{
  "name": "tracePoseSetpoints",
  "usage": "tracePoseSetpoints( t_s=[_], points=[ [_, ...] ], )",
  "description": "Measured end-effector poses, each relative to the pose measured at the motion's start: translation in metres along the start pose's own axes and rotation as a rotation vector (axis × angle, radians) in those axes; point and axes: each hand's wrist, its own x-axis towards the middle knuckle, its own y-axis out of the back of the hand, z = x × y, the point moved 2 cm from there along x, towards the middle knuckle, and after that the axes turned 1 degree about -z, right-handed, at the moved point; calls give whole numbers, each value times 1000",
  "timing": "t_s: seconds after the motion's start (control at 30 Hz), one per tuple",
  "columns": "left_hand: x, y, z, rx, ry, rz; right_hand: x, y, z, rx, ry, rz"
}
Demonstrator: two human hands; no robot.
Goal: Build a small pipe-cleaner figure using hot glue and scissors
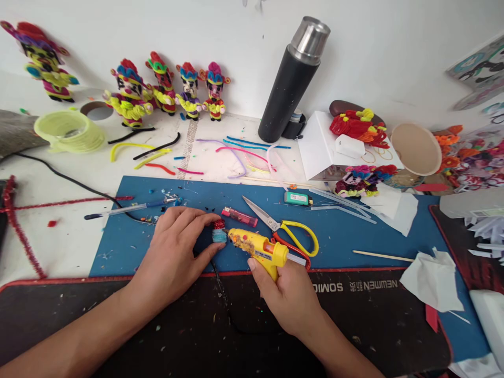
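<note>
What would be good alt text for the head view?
The right hand points a yellow glue gun at a small red-and-blue piece held by the left hand over a blue mat. Scissors lie nearby; pipe-cleaner figurines stand behind.

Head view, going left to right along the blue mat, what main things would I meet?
Pen, left hand, small red-and-blue piece, yellow glue gun, wooden stick, crumpled white paper. Things such as the right hand and scissors overlap the glue gun's span, so they're left out.
</note>
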Motion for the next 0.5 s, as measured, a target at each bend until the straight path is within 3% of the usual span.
tracePoseSetpoints(
  t_s=[0.5],
  points=[
    [0,0,0,-4,3,-4,0,-1,0,-1,-10,-4]
  ],
)
